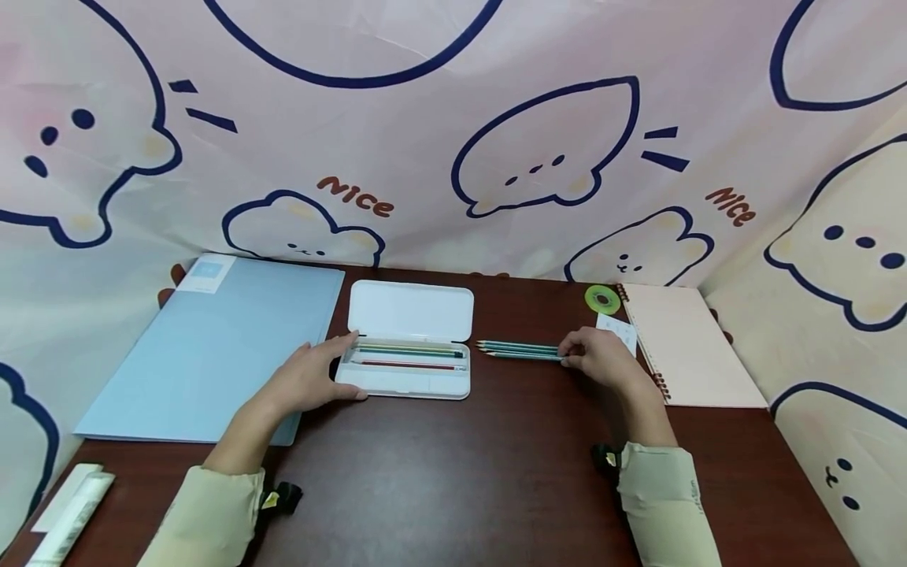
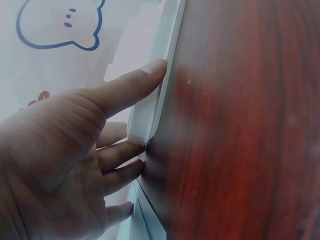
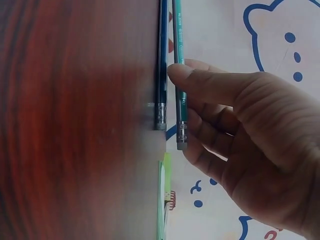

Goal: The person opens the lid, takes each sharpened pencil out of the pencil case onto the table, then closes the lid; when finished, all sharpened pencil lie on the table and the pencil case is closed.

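An open white pencil case (image 1: 411,315) lies in the middle of the dark wooden table (image 1: 453,472), lid folded back. A green and a red pencil (image 1: 407,358) lie inside it. My left hand (image 1: 347,367) holds the case's left end, with the index finger at its back corner and the thumb along its front edge. In the left wrist view, the thumb (image 2: 135,82) presses the case's white side (image 2: 170,30). To the right of the case lie several pencils (image 1: 517,350), tips pointing left. My right hand (image 1: 567,353) pinches a teal pencil (image 3: 178,45) near its eraser end, beside a blue pencil (image 3: 162,60).
A light blue folder (image 1: 212,346) lies left of the case, under my left wrist. At the right are a pink spiral notebook (image 1: 690,346), a green disc (image 1: 602,298) and a small white card (image 1: 620,331). White tubes (image 1: 71,512) lie at the near left corner. Patterned cloth walls surround the table.
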The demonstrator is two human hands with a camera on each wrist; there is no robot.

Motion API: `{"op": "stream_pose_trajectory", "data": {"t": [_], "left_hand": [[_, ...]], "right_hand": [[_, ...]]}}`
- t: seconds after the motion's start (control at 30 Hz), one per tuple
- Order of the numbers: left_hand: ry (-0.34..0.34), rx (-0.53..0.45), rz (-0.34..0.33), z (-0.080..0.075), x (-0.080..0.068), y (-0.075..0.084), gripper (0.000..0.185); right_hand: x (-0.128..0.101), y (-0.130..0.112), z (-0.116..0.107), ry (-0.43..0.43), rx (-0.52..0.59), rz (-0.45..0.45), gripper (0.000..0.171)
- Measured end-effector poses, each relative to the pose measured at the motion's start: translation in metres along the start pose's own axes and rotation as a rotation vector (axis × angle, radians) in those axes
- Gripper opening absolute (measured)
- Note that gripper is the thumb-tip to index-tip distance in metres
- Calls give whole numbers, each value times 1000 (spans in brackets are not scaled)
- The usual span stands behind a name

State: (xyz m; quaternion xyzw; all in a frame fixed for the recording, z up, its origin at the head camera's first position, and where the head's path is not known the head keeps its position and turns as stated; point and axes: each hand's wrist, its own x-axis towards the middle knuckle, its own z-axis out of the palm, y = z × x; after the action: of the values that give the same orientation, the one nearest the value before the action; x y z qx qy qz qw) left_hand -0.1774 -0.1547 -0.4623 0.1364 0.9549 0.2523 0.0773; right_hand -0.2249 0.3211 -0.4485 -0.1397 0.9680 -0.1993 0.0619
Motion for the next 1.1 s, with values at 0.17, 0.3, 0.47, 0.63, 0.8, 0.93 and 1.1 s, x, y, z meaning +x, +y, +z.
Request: {"op": "stream_pose_trajectory", "data": {"t": [0.17, 0.3, 0.47, 0.63, 0.8, 0.93, 1.1], "left_hand": [[3, -4, -1, 1, -3, 1, 99], [5, -12, -4, 1, -6, 2, 99], [10, -14, 2, 0, -6, 3, 98], [15, -7, 6, 0, -5, 3, 99], [19, -6, 9, 0, -4, 1, 99], [23, -4, 13, 1, -3, 0, 99], [21, 2, 9, 3, -1, -1, 99]], "right_hand": [[3, 0, 3, -28, -3, 14, 7], [4, -1, 5, -29, -7, 12, 7], [5, -3, 7, -27, -15, 13, 7], [5, -3, 6, -21, -39, 15, 8], [6, -3, 4, -21, -55, 7, 7], [6, -4, 3, -17, -60, -1, 7], [5, -4, 4, -11, -52, -2, 7]]}}
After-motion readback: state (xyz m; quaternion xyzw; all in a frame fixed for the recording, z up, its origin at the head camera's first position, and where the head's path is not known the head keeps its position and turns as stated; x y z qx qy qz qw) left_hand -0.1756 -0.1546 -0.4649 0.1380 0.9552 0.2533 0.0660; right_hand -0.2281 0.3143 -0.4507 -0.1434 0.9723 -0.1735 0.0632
